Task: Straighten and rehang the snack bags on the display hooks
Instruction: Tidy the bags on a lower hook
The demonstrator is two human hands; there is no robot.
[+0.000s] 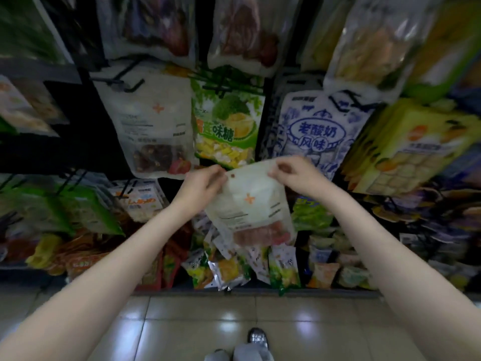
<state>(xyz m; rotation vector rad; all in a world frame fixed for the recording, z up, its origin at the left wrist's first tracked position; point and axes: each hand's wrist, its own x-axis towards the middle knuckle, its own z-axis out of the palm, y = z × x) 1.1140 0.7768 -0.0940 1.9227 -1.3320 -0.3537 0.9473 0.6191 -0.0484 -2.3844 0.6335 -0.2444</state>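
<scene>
Fingers and thumb of the left hand [201, 185] pinch the top left corner of a white bag [251, 204], and those of the right hand [292, 174] pinch its top right corner, so both hands are clamped on the bag's upper edge. The bag hangs between them in the air, tilted a little, with an orange cross on its front and reddish pieces showing through a clear window at the bottom. It is off any hook, held just in front of and below a row of hanging packs. Directly above it hangs a green durian bag [226, 126]; to the upper left a matching white bag [153, 121] sits on a black hook [122, 79]; to the upper right hangs a blue and white bag [317, 131]. Loose packets [234, 267] lie in a heap on the bottom shelf beneath. The picture is blurred, so the bag's hanging hole cannot be made out. Judging from this, the risk is missing the hook tip, creasing or tearing the top edge, or knocking neighbouring packs off while reaching in.
</scene>
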